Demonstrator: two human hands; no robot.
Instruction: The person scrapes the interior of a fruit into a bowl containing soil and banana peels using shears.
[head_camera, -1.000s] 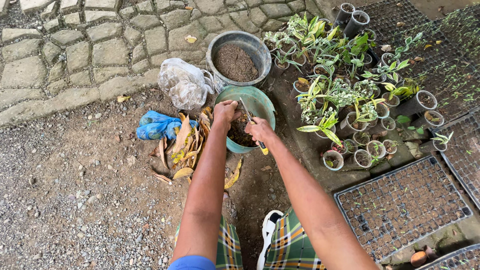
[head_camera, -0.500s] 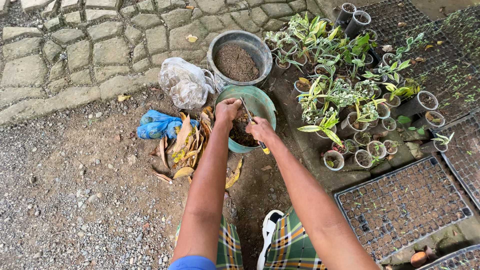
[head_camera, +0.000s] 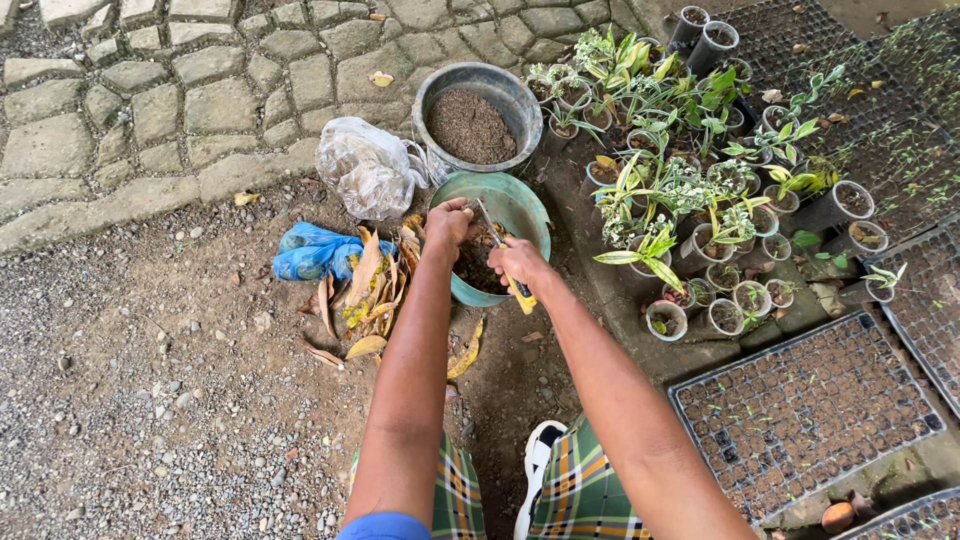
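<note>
Green bucket (head_camera: 520, 205) and grey basin (head_camera: 500, 95) hold soil.

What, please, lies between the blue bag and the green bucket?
In the head view, a heap of dry leaves lies between the blue bag and the green bucket.

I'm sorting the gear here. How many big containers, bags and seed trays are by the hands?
Big containers: 2, grey tub and green basin
Bags: 2, clear bag and blue bag
Seed trays: 3 at least partly visible, nearest
Total: 7
</note>
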